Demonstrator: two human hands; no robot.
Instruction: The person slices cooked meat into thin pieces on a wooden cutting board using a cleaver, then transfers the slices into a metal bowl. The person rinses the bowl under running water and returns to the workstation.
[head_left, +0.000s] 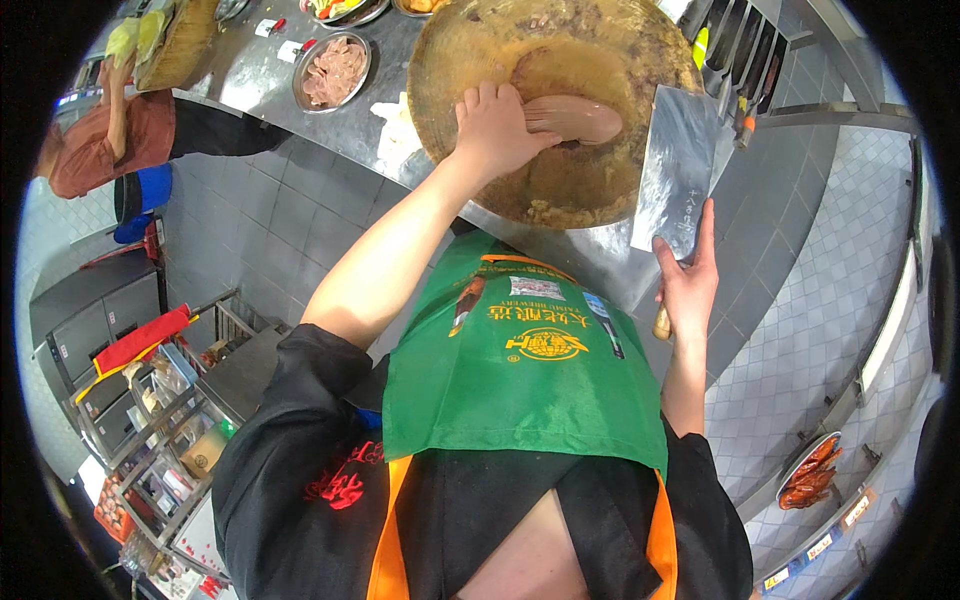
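A brownish-pink piece of meat (581, 120), marked with fine parallel lines, lies on a thick round wooden chopping block (577, 195). My left hand (491, 127) rests on the block at the left end of the meat, fingers spread and thumb against its lower edge. In my right hand (688, 289) is a Chinese cleaver (675, 169) with a wide steel blade and a wooden handle. The blade stands upright in the picture at the block's right edge, apart from the meat. It bears engraved writing.
Left of the block, a metal bowl (332, 75) holds sliced pinkish meat, and a white cloth (396, 135) lies on the steel table (259, 94). Several knives sit in a rack (739, 45) at upper right. At far left a co-worker (120, 142) handles leafy greens over another block (176, 45).
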